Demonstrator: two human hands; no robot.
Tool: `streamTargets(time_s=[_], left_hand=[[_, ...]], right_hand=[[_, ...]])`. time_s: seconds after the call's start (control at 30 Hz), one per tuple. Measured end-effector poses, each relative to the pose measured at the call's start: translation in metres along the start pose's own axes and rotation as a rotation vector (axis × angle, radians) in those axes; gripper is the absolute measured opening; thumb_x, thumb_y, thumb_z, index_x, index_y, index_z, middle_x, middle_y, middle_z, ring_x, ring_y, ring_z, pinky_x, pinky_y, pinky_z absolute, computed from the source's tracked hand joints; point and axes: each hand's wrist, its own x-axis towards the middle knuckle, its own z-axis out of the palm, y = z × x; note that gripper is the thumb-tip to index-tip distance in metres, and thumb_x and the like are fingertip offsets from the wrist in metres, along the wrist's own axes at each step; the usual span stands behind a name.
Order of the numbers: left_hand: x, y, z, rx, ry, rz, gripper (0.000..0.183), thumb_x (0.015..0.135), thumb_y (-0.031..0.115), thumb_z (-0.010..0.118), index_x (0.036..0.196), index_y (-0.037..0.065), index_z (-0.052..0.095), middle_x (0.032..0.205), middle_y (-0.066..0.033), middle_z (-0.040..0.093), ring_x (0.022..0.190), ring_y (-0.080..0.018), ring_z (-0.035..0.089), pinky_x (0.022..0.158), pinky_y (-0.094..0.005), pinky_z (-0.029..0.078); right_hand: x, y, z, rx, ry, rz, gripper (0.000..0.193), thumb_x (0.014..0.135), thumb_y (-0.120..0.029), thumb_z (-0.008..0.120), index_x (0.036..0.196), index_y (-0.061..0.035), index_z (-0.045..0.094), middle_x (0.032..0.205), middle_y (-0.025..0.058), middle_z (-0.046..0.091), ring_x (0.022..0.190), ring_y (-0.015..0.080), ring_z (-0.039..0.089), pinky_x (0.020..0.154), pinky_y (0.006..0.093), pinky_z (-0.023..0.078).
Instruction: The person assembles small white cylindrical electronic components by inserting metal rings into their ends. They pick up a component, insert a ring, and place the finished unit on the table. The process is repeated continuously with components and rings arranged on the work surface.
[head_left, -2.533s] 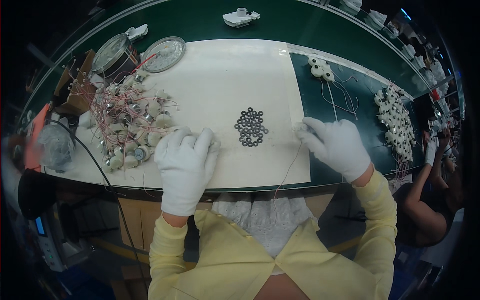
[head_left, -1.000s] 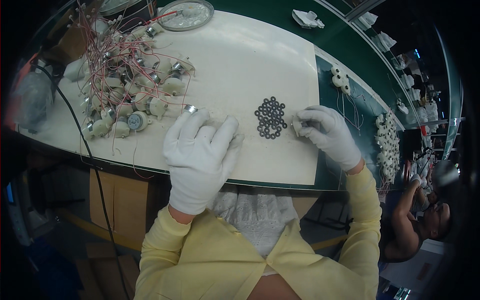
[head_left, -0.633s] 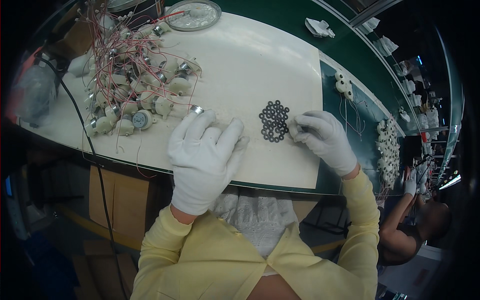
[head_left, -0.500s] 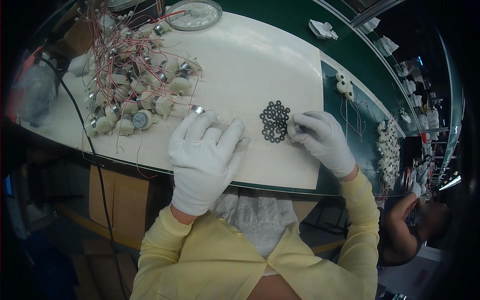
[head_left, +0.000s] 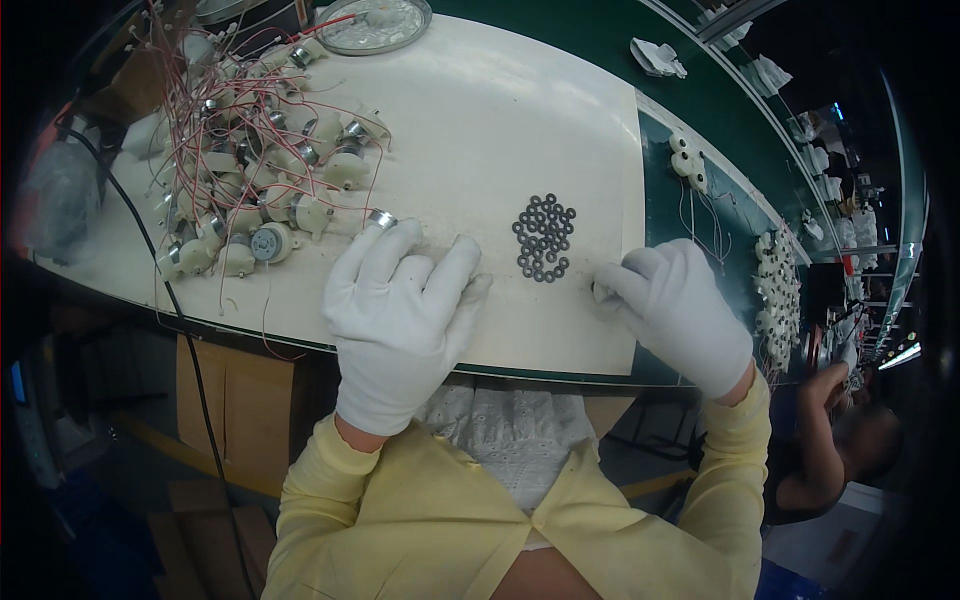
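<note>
My left hand (head_left: 395,310), in a white glove, is over the table with its fingers curved around a small motor (head_left: 381,218). Only the motor's silver end shows past the fingertips; the rest is hidden. My right hand (head_left: 680,310), also gloved, is closed in a pinch on a small black ring (head_left: 600,292), mostly covered by the fingers. Just left of that hand, a flat cluster of black rings (head_left: 545,232) lies on the white board (head_left: 480,110).
A heap of cream-and-silver motors (head_left: 265,170) with tangled red wires covers the left side. Behind it stands a round metal lid (head_left: 375,25). More white parts (head_left: 778,290) sit on the green mat (head_left: 665,215) at right. A black cable (head_left: 150,240) crosses the left edge. Another person (head_left: 815,450) sits at right.
My right hand has drawn back to the right, away from the ring cluster, with a ring pinched in it. The left hand stays by the motor. The whole view has shifted slightly.
</note>
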Motion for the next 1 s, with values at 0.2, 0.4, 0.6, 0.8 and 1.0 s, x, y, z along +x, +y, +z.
streamTargets(time_s=[0.2, 0.4, 0.6, 0.8, 1.0], left_hand=[[0.0, 0.0, 0.001, 0.021, -0.024, 0.007, 0.028, 0.082, 0.015, 0.08, 0.109, 0.012, 0.076, 0.076, -0.0039, 0.058, 0.102, -0.0298, 0.065, 0.097, -0.0484, 0.051], [0.001, 0.0, 0.002, 0.017, 0.013, 0.034, 0.027, 0.082, 0.014, 0.079, 0.109, 0.011, 0.075, 0.077, -0.005, 0.059, 0.101, -0.0305, 0.065, 0.095, -0.0477, 0.051], [0.002, 0.0, 0.001, 0.005, 0.005, 0.047, 0.028, 0.081, 0.013, 0.079, 0.109, 0.01, 0.075, 0.079, -0.0072, 0.06, 0.1, -0.032, 0.065, 0.094, -0.0484, 0.051], [-0.001, 0.001, 0.002, -0.007, 0.041, 0.078, 0.031, 0.081, 0.014, 0.079, 0.112, 0.01, 0.075, 0.082, -0.0083, 0.062, 0.102, -0.0334, 0.064, 0.097, -0.0496, 0.05], [-0.001, 0.002, -0.004, 0.015, -0.024, 0.071, 0.034, 0.082, 0.014, 0.078, 0.115, 0.011, 0.074, 0.084, -0.0083, 0.063, 0.104, -0.0338, 0.065, 0.101, -0.0501, 0.049]], right_hand=[[0.002, -0.003, 0.003, -0.009, -0.094, 0.014, 0.026, 0.082, -0.019, 0.076, 0.106, -0.0165, 0.068, 0.088, 0.0015, 0.062, 0.082, 0.0251, 0.06, 0.082, 0.0384, 0.045], [0.003, 0.007, 0.012, 0.099, 0.104, -0.051, 0.021, 0.086, -0.028, 0.075, 0.093, -0.0093, 0.069, 0.074, 0.0075, 0.059, 0.067, 0.0288, 0.06, 0.069, 0.0402, 0.045], [-0.001, 0.016, 0.026, 0.388, 0.168, 0.028, 0.02, 0.087, -0.027, 0.076, 0.092, -0.0079, 0.075, 0.07, 0.0126, 0.063, 0.067, 0.0316, 0.065, 0.061, 0.0427, 0.049], [-0.03, 0.041, 0.078, 0.335, 0.376, 0.51, 0.018, 0.092, -0.026, 0.074, 0.093, -0.0075, 0.078, 0.075, 0.0124, 0.069, 0.071, 0.0323, 0.069, 0.065, 0.0424, 0.054], [-0.039, 0.039, 0.056, 0.289, 0.415, 0.614, 0.022, 0.091, -0.029, 0.075, 0.102, -0.01, 0.078, 0.075, 0.0105, 0.069, 0.069, 0.0304, 0.07, 0.065, 0.0408, 0.055]])
